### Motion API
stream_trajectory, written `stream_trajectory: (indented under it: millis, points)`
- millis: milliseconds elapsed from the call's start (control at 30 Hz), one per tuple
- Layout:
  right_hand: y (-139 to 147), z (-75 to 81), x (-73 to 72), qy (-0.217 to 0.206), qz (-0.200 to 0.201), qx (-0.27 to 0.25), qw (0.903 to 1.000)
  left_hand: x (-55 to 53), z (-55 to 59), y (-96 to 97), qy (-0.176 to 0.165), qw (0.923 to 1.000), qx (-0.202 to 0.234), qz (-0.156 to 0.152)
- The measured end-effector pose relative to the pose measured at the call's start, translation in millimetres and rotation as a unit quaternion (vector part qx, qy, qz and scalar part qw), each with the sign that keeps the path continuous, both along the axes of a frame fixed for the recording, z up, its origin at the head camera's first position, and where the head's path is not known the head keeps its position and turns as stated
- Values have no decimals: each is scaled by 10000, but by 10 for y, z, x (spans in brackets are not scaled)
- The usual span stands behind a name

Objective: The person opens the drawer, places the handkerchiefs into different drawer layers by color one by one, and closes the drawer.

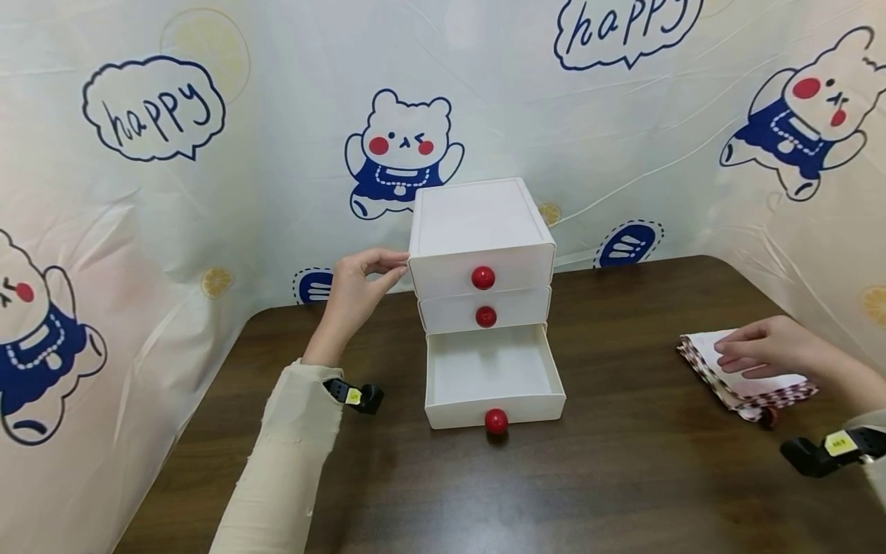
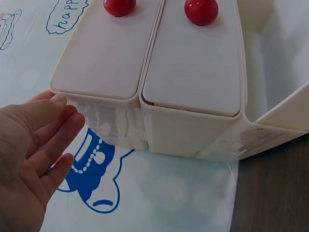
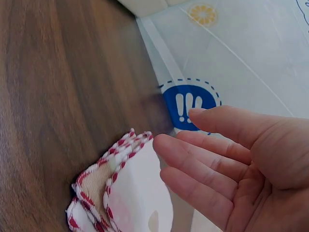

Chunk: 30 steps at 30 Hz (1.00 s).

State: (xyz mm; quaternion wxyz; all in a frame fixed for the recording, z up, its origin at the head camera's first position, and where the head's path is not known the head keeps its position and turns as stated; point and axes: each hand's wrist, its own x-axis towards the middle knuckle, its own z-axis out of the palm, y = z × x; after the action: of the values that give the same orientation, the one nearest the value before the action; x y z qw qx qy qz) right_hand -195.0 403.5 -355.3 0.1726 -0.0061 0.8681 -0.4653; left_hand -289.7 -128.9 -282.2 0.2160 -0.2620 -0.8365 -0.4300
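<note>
The bottom drawer (image 1: 493,377) stands pulled out and holds nothing; the folded cloth (image 1: 744,381) lies on the desk (image 1: 623,477) under the right hand (image 1: 764,350), fingers relaxed. The left hand (image 1: 356,288), fingers straight, steadies the drawer unit (image 1: 477,223).

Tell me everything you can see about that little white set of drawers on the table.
The drawer unit is a small white box, plastic by its look, with three stacked drawers, each with a round red knob. The top two are shut; the bottom drawer is pulled out and looks empty. It stands upright on the dark wooden table, near the printed backdrop. The left hand touches its upper left corner with its fingertips; the right hand is away from it, on a folded cloth.
</note>
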Motion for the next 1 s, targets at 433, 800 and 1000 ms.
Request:
stream_trajectory:
  millis: [433, 800, 1000]
  points:
    - [142, -38, 2, 20, -82, 192, 9998, 30, 25, -5, -34, 10000, 25, 31]
    - [310, -86, 67, 224, -205, 432, 9986, 29, 7, 32, 24, 9999, 104, -81]
    - [407, -93, 34, 119, -240, 478, 9985, 32, 10, 33, 22, 9999, 104, -67]
